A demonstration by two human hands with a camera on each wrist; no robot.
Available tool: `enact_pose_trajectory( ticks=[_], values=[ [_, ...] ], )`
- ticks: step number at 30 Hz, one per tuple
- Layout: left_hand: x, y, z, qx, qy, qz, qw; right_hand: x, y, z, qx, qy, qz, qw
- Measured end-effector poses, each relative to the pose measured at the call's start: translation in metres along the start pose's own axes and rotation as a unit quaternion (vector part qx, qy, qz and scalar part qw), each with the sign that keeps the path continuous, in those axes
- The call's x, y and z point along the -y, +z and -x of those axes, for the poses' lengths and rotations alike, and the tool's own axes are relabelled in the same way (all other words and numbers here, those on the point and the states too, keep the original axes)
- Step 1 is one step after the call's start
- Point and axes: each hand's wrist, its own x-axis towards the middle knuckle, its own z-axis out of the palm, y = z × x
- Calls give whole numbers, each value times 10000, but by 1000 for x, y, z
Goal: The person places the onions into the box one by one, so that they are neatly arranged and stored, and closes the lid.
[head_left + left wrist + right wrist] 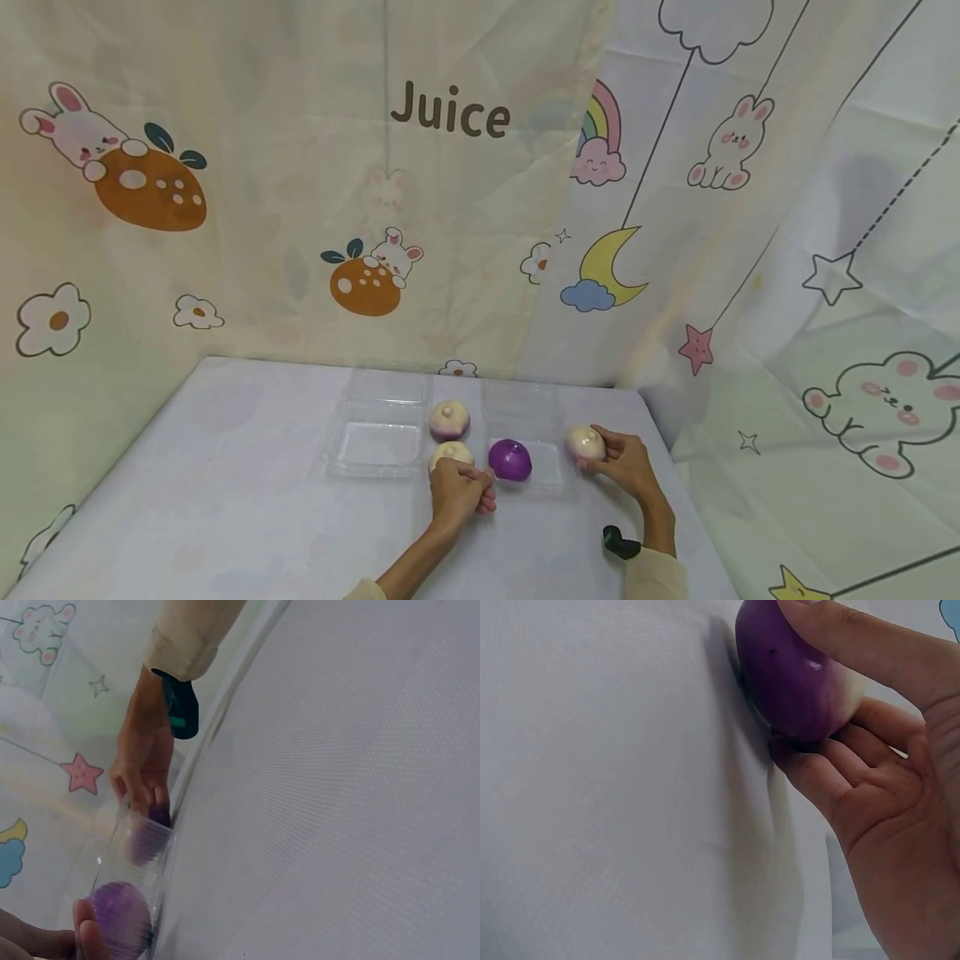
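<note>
My right hand [626,467] grips a purple-and-cream turnip [583,443] between thumb and fingers, right of the right-hand clear plastic container [551,471]; its purple side [795,675] faces the right wrist camera. A turnip with its purple side up [510,460] sits in that container. My left hand [459,493] has curled fingers at the container's left edge, pinching its wall; fingertips [88,937] overlap the clear side in the left wrist view. Behind the left hand, a cream-topped turnip [452,452] is partly hidden. Another turnip [450,419] lies just beyond it.
A second clear container [378,450] stands open on the left, its lid [386,390] folded back. The right container's lid [521,400] lies back too. A white cloth covers the table [225,500]; printed curtains [262,250] hang behind and at the sides.
</note>
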Motion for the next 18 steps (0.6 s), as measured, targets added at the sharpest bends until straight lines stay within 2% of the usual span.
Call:
enact_pose_trajectory(
  ticks=[18],
  values=[
    [0, 1, 0, -30, 44, -19, 10000, 2, 0, 4, -37, -21, -130, 9999]
  ],
)
